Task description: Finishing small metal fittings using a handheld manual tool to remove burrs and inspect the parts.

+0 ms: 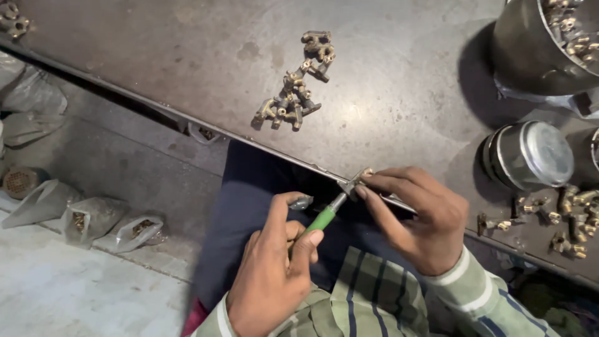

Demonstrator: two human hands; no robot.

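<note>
My left hand [274,262] grips a green-handled screwdriver [322,218], its metal shaft pointing up and right. The tip meets a small brass fitting [354,182] that my right hand [418,215] pinches by the fingertips against the front edge of the dark metal table [187,50]. A small grey part [302,202] sits at my left thumb. Both hands hover over my lap, just below the table edge.
A pile of brass fittings [296,87] lies mid-table. More fittings [564,215] lie at the right beside a round steel tin [530,156] and a large steel bowl [530,50] holding fittings. Plastic bags [87,218] with parts rest on the floor at left.
</note>
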